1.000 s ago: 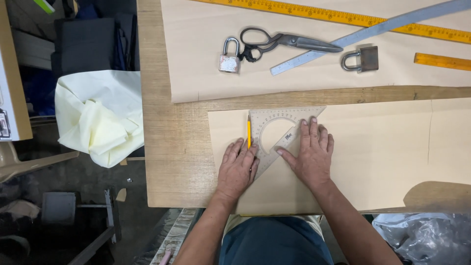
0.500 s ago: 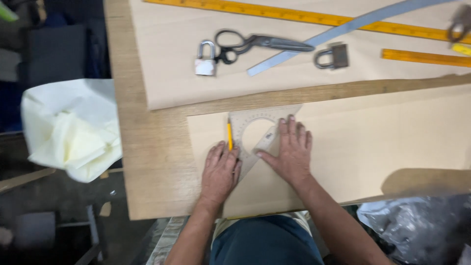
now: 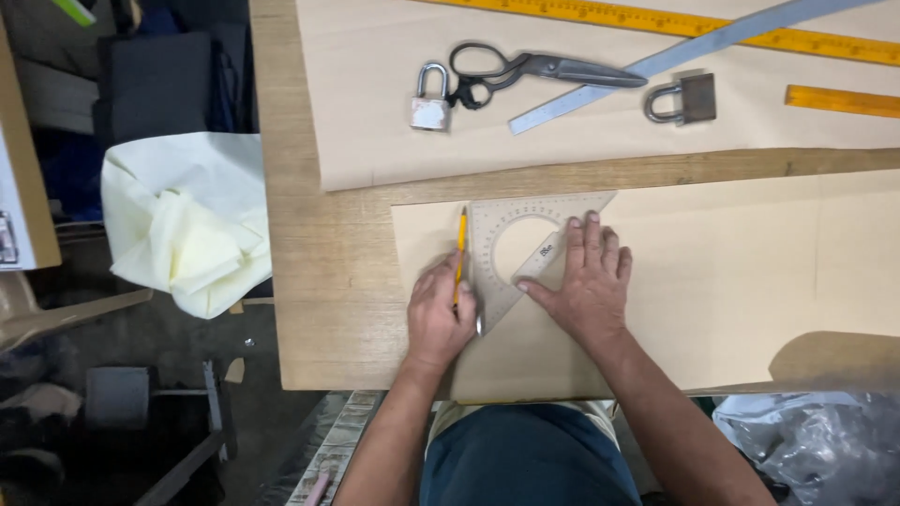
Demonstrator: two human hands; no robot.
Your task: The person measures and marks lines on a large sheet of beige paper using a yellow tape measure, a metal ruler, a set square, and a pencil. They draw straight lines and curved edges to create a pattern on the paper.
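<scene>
The worktop [image 3: 319, 281] is bare wood with a visible grain and a dull, matt finish, and the 2 sheets on it, the near sheet [image 3: 750, 272] and the far sheet [image 3: 375, 112], look like smooth, matt tan paper. The set square [image 3: 511, 230] is clear, slightly glossy plastic, and the pencil [image 3: 460, 253] has a smooth yellow painted coat. The scissors [image 3: 534, 67], the steel rule [image 3: 656, 61] and the 2 padlocks, one bright [image 3: 429, 98] and one darker [image 3: 682, 98], are metal with a dull sheen, while the pale yellow bundle [image 3: 183, 220] looks like crumpled, matt paper or cloth.
</scene>
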